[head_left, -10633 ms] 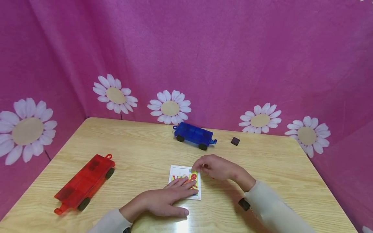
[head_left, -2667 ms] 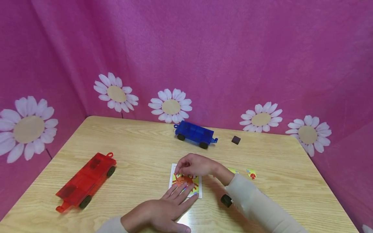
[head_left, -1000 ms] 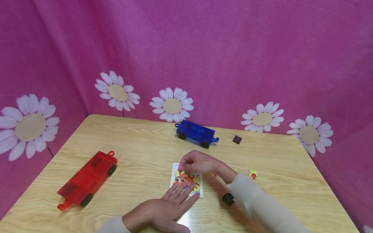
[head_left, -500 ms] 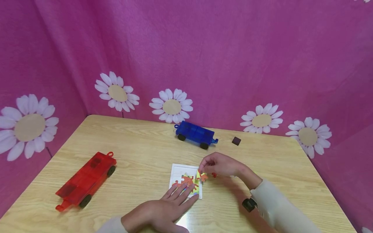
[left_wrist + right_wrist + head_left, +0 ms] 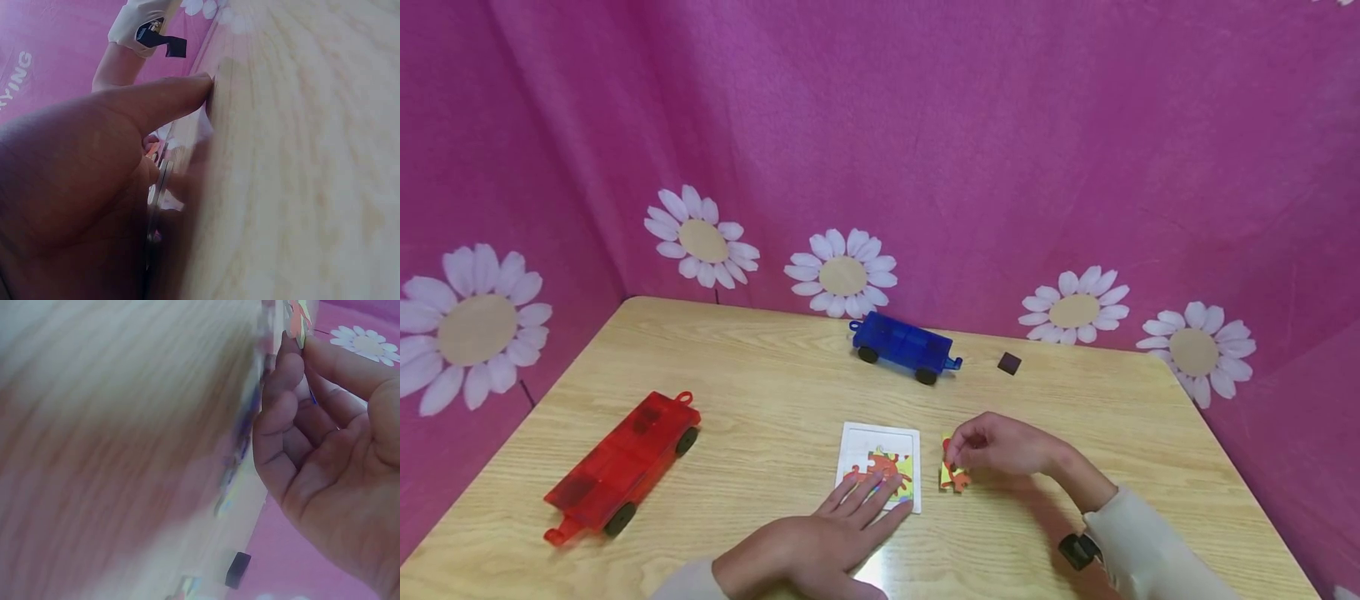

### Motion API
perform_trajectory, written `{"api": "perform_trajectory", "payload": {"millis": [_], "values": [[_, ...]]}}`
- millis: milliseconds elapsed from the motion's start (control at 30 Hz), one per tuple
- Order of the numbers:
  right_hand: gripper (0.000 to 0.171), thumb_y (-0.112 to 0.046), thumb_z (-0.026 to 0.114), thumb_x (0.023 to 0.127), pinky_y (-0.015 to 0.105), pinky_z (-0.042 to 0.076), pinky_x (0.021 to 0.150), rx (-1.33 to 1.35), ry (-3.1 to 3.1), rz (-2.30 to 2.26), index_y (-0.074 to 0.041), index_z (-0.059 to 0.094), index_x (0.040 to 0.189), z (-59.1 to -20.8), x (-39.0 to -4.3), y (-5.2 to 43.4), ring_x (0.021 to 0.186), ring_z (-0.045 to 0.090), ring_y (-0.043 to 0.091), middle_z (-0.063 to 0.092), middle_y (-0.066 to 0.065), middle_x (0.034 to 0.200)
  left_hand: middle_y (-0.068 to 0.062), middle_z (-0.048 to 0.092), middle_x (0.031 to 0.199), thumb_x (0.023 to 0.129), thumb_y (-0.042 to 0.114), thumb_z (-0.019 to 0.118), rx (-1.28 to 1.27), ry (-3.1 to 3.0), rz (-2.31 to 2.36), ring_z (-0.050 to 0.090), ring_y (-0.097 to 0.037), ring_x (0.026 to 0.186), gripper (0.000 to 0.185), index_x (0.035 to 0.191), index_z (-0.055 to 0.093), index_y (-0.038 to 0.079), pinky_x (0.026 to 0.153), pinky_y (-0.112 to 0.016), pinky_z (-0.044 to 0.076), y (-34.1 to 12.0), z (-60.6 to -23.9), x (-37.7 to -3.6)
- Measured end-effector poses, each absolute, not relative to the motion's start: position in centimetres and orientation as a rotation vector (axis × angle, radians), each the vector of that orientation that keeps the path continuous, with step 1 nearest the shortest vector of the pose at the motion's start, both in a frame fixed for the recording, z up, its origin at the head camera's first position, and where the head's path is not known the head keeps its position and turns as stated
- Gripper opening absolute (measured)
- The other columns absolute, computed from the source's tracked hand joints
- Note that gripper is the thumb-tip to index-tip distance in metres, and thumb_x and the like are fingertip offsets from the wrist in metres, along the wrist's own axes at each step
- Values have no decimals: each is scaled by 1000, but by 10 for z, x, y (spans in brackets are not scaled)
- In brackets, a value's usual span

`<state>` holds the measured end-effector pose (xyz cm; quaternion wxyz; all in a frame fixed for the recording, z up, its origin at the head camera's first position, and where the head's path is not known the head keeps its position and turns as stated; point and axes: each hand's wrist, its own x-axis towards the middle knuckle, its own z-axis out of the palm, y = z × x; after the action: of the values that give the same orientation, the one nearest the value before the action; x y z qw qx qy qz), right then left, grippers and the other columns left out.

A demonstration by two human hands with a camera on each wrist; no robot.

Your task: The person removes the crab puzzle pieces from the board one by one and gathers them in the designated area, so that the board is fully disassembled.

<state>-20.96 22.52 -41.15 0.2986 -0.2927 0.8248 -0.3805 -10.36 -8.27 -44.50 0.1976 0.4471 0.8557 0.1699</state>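
A pink cloth backdrop printed with white daisies is filling the upper half of the head view. Below it, the wooden table is spreading across the lower half. A red toy car is lying at the lower left of the frame, and a blue toy car is sitting near the table's far edge at centre, with a small dark cube just to its right.

The left hand is lying flat at the bottom centre, its grip spread apart, with straight fingertips pressing on the lower edge of the white puzzle board. The board is sitting at the centre of the frame, with some orange and yellow pieces in its lower part.

The right hand is at the lower right of centre, its grip pinched together on a group of puzzle pieces, which is touching the table just right of the board. In the right wrist view the fingers are curling round the piece's edge.
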Motion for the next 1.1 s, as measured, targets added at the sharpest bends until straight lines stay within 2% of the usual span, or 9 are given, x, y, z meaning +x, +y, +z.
{"api": "perform_trajectory", "payload": {"millis": [433, 933, 1100], "values": [[15, -2, 58, 102, 23, 46, 71, -774, 2154, -1021, -4, 73, 102, -418, -207, 230, 81, 54, 13, 67, 3, 92, -16, -3, 171, 100, 65, 50, 1259, 2429, 445, -7, -33, 156, 93, 167, 10, 14, 123, -52, 1, -82, -445, -102], [14, -6, 61, 103, 31, 48, 81, -766, 2238, -932, -9, 75, 102, -406, -205, 228, 89, 58, 20, 70, 1, 97, -15, -6, 171, 99, 65, 51, 1243, 2407, 478, -8, -32, 156, 94, 167, 10, 14, 122, -53, -1, -83, -445, -103], [14, -6, 61, 103, 30, 48, 79, -819, 2298, -917, -10, 74, 102, -403, -208, 227, 88, 58, 18, 70, 1, 97, -16, -6, 171, 100, 65, 51, 1256, 2411, 469, -8, -33, 156, 94, 167, 10, 14, 122, -53, 0, -83, -445, -103]]}}
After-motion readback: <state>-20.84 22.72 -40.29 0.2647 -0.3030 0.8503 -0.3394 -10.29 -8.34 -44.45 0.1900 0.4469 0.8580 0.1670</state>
